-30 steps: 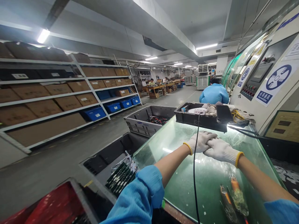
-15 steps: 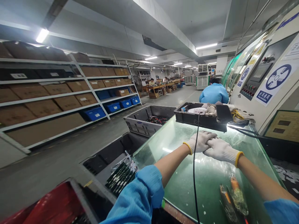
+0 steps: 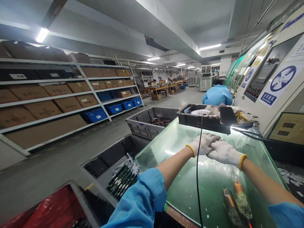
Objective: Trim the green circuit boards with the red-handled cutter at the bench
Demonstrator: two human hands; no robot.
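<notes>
My left hand [image 3: 204, 144] and my right hand [image 3: 222, 151], both in white knit gloves with yellow cuffs, lie flat on the glass tabletop [image 3: 180, 177]. Their fingers overlap, and neither holds a thing. A black cable [image 3: 197, 177] runs over the glass and past my left wrist. Just beyond the hands sits a black tray [image 3: 201, 121] with gloves, a white device and a dark phone-like object [image 3: 227, 115]. Nearer to me, below my right forearm, two tools with orange handles [image 3: 238, 187] [image 3: 229, 200] rest on the glass.
Left of the table stand a grey bin [image 3: 140, 129] with wires and another bin [image 3: 106, 155] holding green boards. A red bag [image 3: 54, 209] lies at the lower left. Shelves [image 3: 90, 85] with boxes line the left. A person in blue [image 3: 218, 95] is ahead, beside a machine [image 3: 266, 72].
</notes>
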